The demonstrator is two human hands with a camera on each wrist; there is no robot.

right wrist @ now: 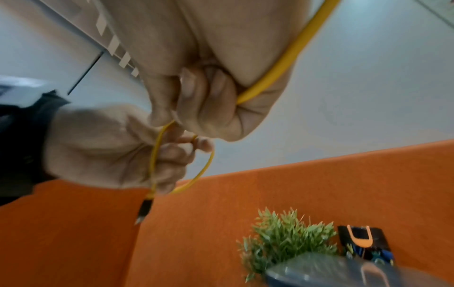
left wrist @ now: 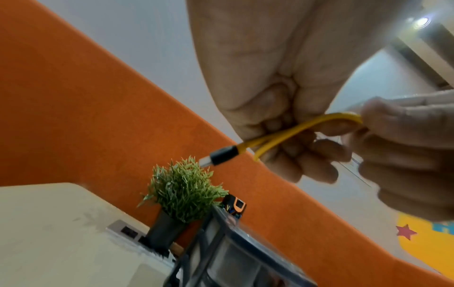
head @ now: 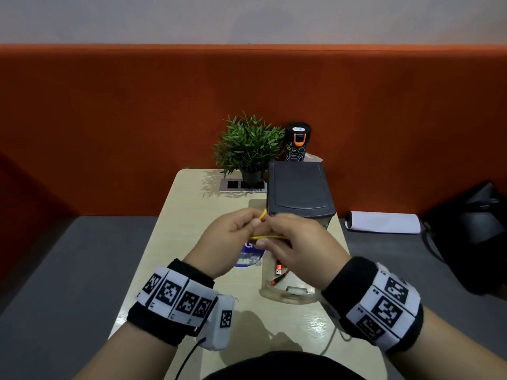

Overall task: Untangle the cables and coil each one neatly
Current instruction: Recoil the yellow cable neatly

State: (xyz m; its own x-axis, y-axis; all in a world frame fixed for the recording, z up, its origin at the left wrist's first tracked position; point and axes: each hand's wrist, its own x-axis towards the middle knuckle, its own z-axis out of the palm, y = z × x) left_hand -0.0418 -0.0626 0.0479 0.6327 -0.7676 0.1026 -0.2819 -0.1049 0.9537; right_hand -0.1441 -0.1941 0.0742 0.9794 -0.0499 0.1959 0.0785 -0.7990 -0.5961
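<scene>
My left hand [head: 233, 237] and right hand [head: 296, 242] pinching thin yellow cable [left wrist: 290, 132], looped, black plug end [left wrist: 218, 157] pointing away-left, above beige table [head: 192, 215], dark lidded box [head: 299, 187] just beyond.

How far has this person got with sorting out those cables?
Nothing looks finished yet. In hand: the left hand and right hand both grip the yellow cable, looped between the fingers above the table, its black plug hanging free. Left to do: an orange cable lies loose in the clear container, apparently uncoiled.
</scene>
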